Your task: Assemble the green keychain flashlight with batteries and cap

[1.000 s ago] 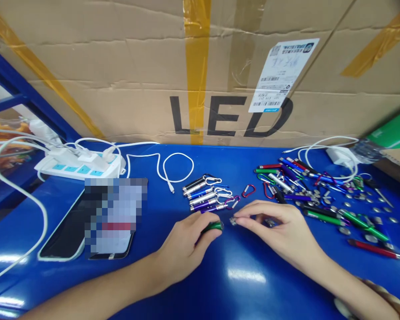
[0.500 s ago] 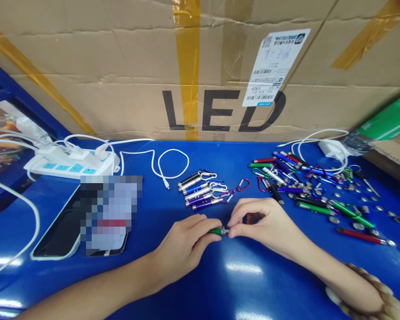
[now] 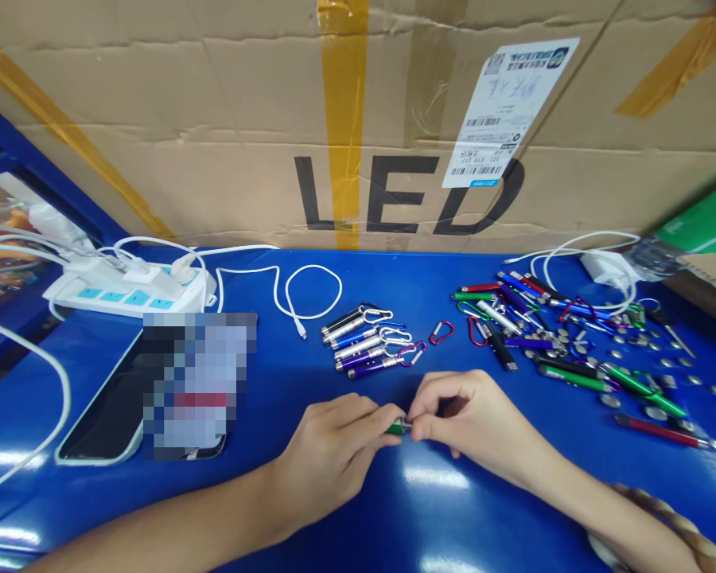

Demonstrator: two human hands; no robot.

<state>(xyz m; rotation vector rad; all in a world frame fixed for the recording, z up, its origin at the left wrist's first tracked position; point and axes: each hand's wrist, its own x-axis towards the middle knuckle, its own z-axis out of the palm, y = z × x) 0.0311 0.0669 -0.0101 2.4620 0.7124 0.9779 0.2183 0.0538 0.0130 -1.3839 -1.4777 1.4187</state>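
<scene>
My left hand [image 3: 334, 450] is closed around a small green metal penlight [image 3: 395, 428], and most of its barrel is hidden by the fingers. At the penlight's silver end, my right hand [image 3: 462, 410] pinches a thin metal bit between thumb and fingertips; its exact shape is too small to make out. Beyond my hands lies a row of penlights [image 3: 363, 342] in black, blue, silver and purple, with carabiner clips attached. A loose red carabiner [image 3: 442, 332] rests just right of that row.
More penlights [image 3: 573, 374] and scattered button cells [image 3: 656, 412] cover the right side. Two phones [image 3: 104, 414] lie at left, one pixelated. Behind them sit a white power strip [image 3: 131, 294] and a white cable [image 3: 341, 290]. A big cardboard box [image 3: 244, 119] closes off the back.
Both hands have dropped slightly with the penlight, and the left fingers now cover more of its barrel. The camera view has shifted a little. My right hand keeps pinching the penlight's end.
</scene>
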